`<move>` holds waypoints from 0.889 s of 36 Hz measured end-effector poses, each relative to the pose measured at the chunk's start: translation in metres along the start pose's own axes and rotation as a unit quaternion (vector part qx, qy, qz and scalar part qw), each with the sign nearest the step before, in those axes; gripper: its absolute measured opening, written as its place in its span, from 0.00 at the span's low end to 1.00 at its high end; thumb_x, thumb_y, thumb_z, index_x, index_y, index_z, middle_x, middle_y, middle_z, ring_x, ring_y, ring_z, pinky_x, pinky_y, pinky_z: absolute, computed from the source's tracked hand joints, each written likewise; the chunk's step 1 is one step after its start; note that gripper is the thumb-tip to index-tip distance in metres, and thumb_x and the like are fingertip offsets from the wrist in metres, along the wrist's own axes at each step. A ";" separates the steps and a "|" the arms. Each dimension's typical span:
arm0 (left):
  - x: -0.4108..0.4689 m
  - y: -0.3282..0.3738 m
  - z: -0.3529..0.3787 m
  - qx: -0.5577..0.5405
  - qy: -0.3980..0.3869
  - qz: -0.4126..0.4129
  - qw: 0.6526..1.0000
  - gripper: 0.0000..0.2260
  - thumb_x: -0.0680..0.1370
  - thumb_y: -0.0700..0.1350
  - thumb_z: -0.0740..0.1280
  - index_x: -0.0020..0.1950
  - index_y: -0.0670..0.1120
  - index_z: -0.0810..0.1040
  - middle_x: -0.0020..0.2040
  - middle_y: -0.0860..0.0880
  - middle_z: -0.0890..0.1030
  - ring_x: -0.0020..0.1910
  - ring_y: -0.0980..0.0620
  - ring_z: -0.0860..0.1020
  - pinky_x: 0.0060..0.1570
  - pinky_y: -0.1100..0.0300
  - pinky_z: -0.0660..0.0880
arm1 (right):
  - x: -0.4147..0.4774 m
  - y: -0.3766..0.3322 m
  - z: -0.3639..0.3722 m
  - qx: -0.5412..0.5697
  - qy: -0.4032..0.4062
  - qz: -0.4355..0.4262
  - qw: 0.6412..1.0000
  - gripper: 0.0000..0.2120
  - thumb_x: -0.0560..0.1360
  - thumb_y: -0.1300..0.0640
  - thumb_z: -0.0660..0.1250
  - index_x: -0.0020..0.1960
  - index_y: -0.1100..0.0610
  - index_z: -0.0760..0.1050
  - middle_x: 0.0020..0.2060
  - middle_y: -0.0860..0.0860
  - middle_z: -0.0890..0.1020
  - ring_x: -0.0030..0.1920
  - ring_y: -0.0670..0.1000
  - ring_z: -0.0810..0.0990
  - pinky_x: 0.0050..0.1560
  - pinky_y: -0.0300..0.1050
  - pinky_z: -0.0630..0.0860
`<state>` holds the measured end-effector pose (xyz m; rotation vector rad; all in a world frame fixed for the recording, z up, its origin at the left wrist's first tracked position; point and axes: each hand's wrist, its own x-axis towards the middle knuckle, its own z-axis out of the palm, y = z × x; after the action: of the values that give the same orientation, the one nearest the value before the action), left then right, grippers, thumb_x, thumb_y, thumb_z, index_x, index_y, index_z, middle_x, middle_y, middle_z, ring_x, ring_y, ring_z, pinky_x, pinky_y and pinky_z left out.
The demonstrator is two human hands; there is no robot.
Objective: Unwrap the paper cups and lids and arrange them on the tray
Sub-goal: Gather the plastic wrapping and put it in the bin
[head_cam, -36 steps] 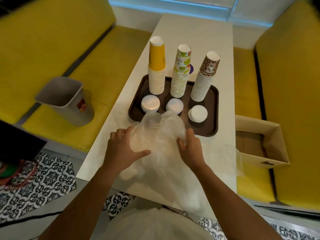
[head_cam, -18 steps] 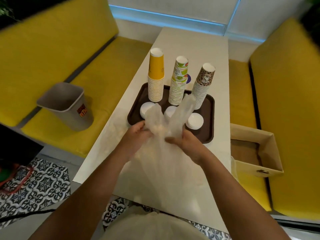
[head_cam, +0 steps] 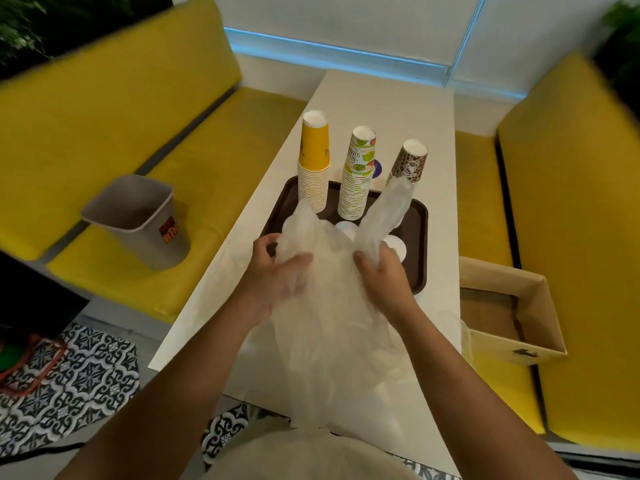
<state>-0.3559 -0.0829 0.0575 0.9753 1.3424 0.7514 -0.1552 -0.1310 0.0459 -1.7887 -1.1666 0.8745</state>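
Yellow benches (head_cam: 104, 133) run along both sides of a long white table (head_cam: 381, 109). The biggest thing on the table is a crumpled sheet of clear plastic (head_cam: 332, 323), bunched up at the near end and hanging over the edge toward the person. An open cardboard box (head_cam: 519, 351) sits on the right bench and a grey bin (head_cam: 138, 220) on the left one.

The brown tray (head_cam: 420, 244) is mid-table, just past the plastic. Three upside-down cup stacks stand along its far side: the yellow stack (head_cam: 314, 161), green stack (head_cam: 358, 174) and brown stack (head_cam: 410, 164). The white lids (head_cam: 394, 245) lie in front of them on the tray, partly hidden by plastic.

Both hands are clenched on the plastic. The left hand (head_cam: 273, 275) grips one bunched end, thumb across the front and fingers curled behind. The right hand (head_cam: 384, 275) grips the other end, where a strip sticks up in front of the brown stack.
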 end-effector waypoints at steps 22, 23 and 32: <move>-0.009 0.004 0.010 -0.163 -0.160 -0.067 0.971 0.24 0.79 0.68 0.59 0.67 0.56 0.78 0.61 0.49 0.86 0.60 0.48 0.84 0.53 0.51 0.82 | -0.007 -0.030 0.030 -0.218 -0.116 -0.026 0.969 0.40 0.76 0.35 0.72 0.75 0.54 0.56 0.62 0.54 0.80 0.54 0.56 0.82 0.45 0.50 0.81; -0.006 0.002 0.011 -0.129 -0.136 -0.054 0.981 0.20 0.78 0.64 0.65 0.66 0.56 0.80 0.59 0.50 0.86 0.59 0.48 0.85 0.51 0.52 0.83 | -0.006 -0.030 0.029 -0.193 -0.120 -0.033 0.973 0.38 0.75 0.37 0.73 0.72 0.53 0.58 0.61 0.53 0.80 0.52 0.54 0.81 0.43 0.46 0.80; 0.007 0.020 0.004 -0.009 -0.088 0.011 0.996 0.28 0.76 0.49 0.76 0.74 0.59 0.72 0.62 0.52 0.83 0.58 0.46 0.84 0.56 0.43 0.83 | -0.012 -0.004 0.000 -0.015 -0.184 -0.158 0.970 0.60 0.70 0.44 0.82 0.82 0.31 0.40 0.82 0.39 0.54 0.82 0.45 0.56 0.80 0.48 0.63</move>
<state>-0.3494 -0.0683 0.0722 1.0203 1.1714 0.6760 -0.1605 -0.1408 0.0514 -1.4412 -1.6554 1.0242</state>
